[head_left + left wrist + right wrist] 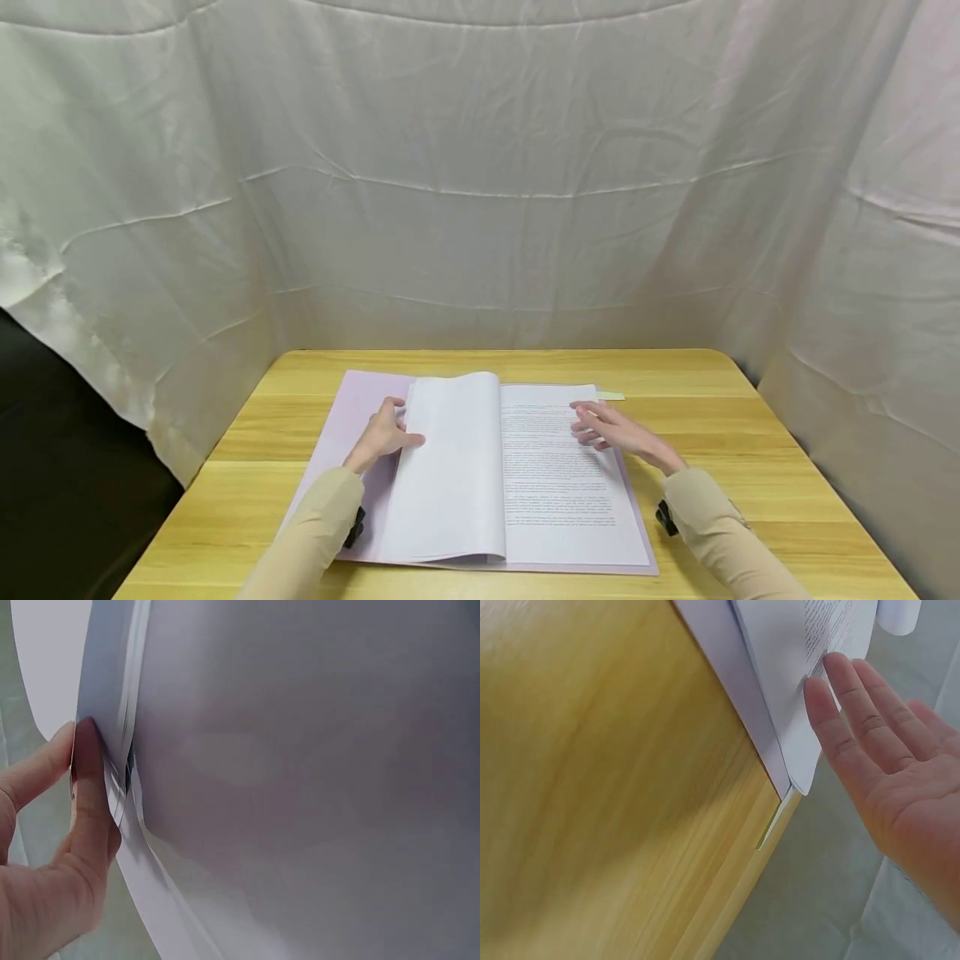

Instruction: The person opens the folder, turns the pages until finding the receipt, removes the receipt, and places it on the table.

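A lilac folder (363,387) lies open on the table with a stack of paper in it. Blank-looking white pages (453,475) are turned over to the left half and bow up near the middle. On the right half lies a printed sheet (558,467) with lines of small text. My left hand (385,435) pinches the outer edge of the turned pages between thumb and fingers, as the left wrist view also shows. Above the upper right part of the printed sheet hovers my right hand (618,432), fingers extended and nothing held.
A pale yellow-green tab (611,396) sticks out at the upper right edge of the papers. The wooden table (720,425) ends at a grey curtain (480,208) behind and at both sides. Something black (67,450) shows at the far left.
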`<state>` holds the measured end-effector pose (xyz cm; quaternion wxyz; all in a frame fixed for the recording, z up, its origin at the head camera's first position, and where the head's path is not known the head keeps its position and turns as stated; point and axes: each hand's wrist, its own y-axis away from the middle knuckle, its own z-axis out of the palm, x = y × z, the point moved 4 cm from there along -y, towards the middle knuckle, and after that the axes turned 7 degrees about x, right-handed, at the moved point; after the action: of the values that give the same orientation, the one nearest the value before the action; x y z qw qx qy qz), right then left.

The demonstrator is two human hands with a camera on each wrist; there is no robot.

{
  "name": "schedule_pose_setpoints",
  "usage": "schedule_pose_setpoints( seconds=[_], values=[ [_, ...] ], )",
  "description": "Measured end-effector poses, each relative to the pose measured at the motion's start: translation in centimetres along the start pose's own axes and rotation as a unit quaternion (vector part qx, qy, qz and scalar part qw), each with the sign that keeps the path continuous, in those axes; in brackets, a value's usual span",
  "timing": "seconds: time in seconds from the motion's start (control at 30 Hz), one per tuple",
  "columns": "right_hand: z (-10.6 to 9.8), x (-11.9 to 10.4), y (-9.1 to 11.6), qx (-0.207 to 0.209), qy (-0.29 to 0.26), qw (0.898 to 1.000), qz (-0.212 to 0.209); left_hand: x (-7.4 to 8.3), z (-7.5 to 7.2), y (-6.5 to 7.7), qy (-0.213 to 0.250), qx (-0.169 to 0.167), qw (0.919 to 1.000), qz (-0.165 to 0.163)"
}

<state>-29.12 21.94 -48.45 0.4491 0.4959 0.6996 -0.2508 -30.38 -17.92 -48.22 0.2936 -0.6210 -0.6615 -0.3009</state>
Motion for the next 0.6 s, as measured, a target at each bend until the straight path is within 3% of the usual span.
schedule_pose_setpoints(
  seconds=[0.23,0.6],
  values=[
    [0.07,0.16,0.04,0.0,0.02,1.0,0.011,-0.02,-0.27,0.05,-0.044,0.019,0.9986,0.025],
    [0.05,0.53,-0.03,0.001,0.022,1.0,0.017,-0.53,0.19,0.01,-0.084,0.03,0.9954,0.035]
  ],
)
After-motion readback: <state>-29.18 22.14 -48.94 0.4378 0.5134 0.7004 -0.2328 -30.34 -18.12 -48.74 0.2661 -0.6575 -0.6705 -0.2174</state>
